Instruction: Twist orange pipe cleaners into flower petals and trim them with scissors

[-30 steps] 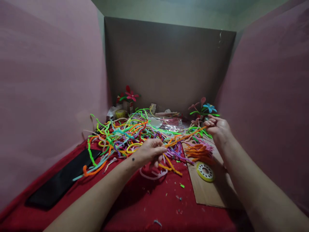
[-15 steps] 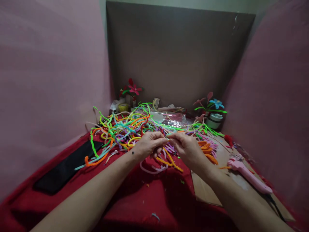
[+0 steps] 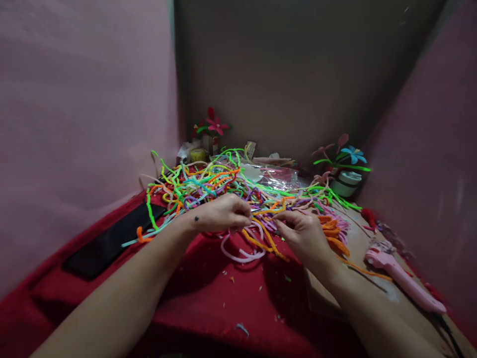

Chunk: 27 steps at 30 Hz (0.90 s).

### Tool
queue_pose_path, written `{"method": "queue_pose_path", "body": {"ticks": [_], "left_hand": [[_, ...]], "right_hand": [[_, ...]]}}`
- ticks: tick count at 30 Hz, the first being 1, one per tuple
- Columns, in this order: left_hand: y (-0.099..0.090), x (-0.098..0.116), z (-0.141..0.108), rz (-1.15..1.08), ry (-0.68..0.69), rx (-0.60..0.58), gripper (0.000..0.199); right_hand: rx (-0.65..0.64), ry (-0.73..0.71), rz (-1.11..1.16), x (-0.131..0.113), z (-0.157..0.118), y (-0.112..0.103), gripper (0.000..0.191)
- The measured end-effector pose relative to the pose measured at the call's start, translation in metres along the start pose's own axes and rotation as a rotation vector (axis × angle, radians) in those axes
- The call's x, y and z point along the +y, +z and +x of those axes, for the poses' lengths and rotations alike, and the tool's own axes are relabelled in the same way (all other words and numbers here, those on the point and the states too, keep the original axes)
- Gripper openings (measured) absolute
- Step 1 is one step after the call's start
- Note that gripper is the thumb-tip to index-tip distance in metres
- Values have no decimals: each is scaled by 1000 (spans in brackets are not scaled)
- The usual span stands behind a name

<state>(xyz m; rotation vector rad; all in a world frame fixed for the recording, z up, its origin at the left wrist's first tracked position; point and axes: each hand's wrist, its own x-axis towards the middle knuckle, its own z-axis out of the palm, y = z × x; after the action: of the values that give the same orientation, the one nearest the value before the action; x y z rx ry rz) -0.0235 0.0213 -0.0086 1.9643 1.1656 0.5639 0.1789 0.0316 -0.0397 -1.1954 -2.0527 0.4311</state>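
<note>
My left hand point(image 3: 227, 213) is closed in a loose fist above the near edge of the heap, and its curled fingers hide what they hold. A small silvery sliver point(image 3: 255, 211) shows right beside those fingers. To its right, my right hand point(image 3: 298, 231) pinches thumb and forefinger together, with a bit of orange pipe cleaner point(image 3: 274, 218) at the tips. A gap separates the two hands. Tangled pipe cleaners point(image 3: 201, 186) in many colours lie behind them. Under and between the hands are orange pipe cleaners point(image 3: 274, 246) and a looped pale pink pipe cleaner point(image 3: 238, 259).
A black phone-like slab point(image 3: 108, 243) lies left on the red cloth point(image 3: 223, 311). At right, a pink glue gun point(image 3: 404, 278) rests on a board point(image 3: 324, 296). Pipe-cleaner flowers point(image 3: 216, 124), a white jar point(image 3: 346, 184) and clear plastic wrap point(image 3: 278, 176) are at the back.
My hands have drawn apart from where their fingertips met. The left has turned and curled into a fist, and the right stays pinched. The whole view has shifted slightly.
</note>
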Motion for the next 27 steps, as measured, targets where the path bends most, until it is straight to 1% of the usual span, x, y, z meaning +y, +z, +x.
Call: {"method": "queue_pose_path", "body": {"ticks": [2,3,5,7,10,11,12,13,14,15,17,20,22,24,26,27], "left_hand": [[-5,-6,-3,234,53,-58,13],[-6,-9,-3,323,72,-54,13],[-8,-12,-3,425,79,-16,13],[-10,-11,-2,470,46,77,14],[-19,-9,0,512,-67,301,21],[-21,-11,1,553,-109,337,23],[-23,-13,1,609,-148,335,24],[-24,-16,2,677,-183,302,23],[-23,-21,2,758,-210,242,21],[-22,-26,3,785,-224,199,18],[-18,-35,4,810,-222,148,15],[-14,-40,4,851,-200,140,16],[-17,-37,2,864,-194,139,16],[-24,-33,-2,826,-190,136,18],[-30,-29,-4,789,-193,178,23],[-32,-29,-4,797,-215,208,25]], "right_hand": [[24,-23,-111,5,-4,2,19],[27,-45,-165,7,-6,4,19],[30,-103,-252,11,-9,7,19],[36,-169,-291,12,-12,11,18],[65,-244,-258,13,-17,15,17],[78,-258,-233,13,-18,16,18],[88,-268,-208,13,-19,17,18],[94,-272,-184,13,-20,17,18],[98,-270,-159,13,-20,18,18],[100,-262,-130,12,-20,17,18],[115,-231,-59,10,-19,16,16],[158,-186,48,5,-17,11,14],[179,-164,104,0,-17,8,13],[185,-128,162,-3,-17,5,13],[188,-97,219,-4,-17,3,13],[193,-85,243,-5,-16,3,12]]}}
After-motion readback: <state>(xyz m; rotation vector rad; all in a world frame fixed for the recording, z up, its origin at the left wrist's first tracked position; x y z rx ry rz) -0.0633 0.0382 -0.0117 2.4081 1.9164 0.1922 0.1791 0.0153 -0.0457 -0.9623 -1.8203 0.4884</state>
